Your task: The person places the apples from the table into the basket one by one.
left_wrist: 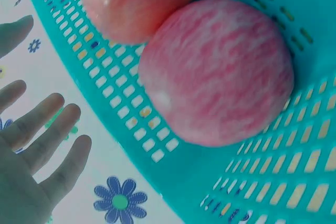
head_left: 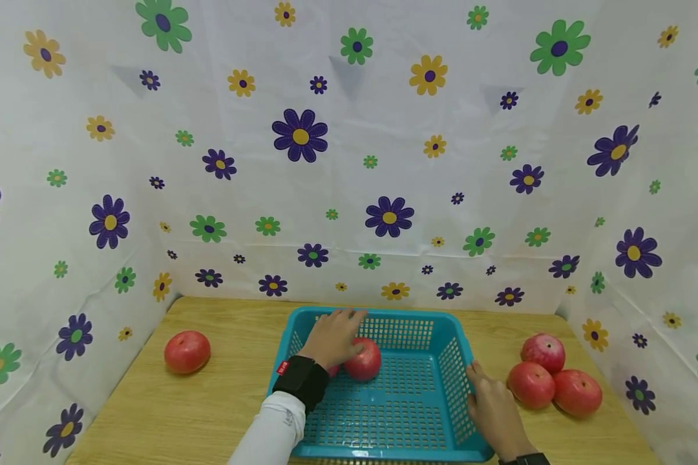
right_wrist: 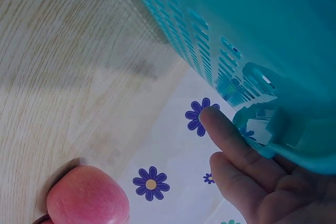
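Fingers of L hand (head_left: 336, 337) are stretched, loosely apart, & grip nothing. Fingers of R hand (head_left: 493, 403) lie along the outer side of the R wall of basket (head_left: 384, 453), w/ thumb at inner side, so the rim is held btwn. them.

Behind & beside all fingers hangs white cloth (head_left: 349, 123) w/ purple, green & yellow flowers. Below them is wooden table (head_left: 151, 413). On it stands the basket, blue-green plastic w/ many small holes, directly under L fingers & immed. left of R fingers. White sleeve (head_left: 273, 429) is behind L fingers.

Apples, pink-red, are 6 pcs. 2 are inside basket: front apple (head_left: 365, 363) is just right of L fingers, by the thumb (contact I cannot tell); covered apple (head_left: 333, 372) is mostly hidden under L hand. L wrist cam. shows these 2 touching. Lone apple (head_left: 187, 352) is on table, well left of L fingers. Right of R fingers, 3 are grouped close tog.: far apple (head_left: 543, 352), middle apple (head_left: 532, 385) & outer apple (head_left: 578, 392).

Black wristband (head_left: 302, 382) is behind L fingers, w/ tiny red tag (head_left: 283, 367).
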`<state>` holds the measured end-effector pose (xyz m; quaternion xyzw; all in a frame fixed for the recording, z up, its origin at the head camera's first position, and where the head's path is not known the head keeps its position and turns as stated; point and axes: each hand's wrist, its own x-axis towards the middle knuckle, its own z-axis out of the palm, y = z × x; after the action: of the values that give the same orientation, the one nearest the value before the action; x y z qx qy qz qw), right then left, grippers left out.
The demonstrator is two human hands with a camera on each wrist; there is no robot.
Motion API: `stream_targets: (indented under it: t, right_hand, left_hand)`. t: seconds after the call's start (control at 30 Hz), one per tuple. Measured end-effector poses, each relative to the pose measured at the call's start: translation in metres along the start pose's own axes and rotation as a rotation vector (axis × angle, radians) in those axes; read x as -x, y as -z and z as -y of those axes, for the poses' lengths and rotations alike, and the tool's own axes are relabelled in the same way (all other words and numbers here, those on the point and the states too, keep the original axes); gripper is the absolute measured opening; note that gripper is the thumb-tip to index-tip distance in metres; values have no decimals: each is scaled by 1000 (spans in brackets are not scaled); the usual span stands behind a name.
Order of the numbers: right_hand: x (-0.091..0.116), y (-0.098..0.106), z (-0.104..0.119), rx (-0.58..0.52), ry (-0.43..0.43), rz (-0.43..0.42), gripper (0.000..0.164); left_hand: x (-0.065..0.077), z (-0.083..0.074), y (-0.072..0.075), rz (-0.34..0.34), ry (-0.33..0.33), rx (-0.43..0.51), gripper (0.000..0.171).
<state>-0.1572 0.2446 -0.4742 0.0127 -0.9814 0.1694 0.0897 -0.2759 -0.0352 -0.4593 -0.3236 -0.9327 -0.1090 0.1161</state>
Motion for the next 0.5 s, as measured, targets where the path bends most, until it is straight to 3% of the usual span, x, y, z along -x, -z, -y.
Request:
stream_targets:
  t: [0.27,0.5]
  right_hand:
    - [1,1,-2,3,4,-24,45]
    - [2,0,-4,0,21,-37,45]
  left_hand:
    - [2,12,12,-67,25,5,55]
    - [10,26,30,-63,60,14,49]
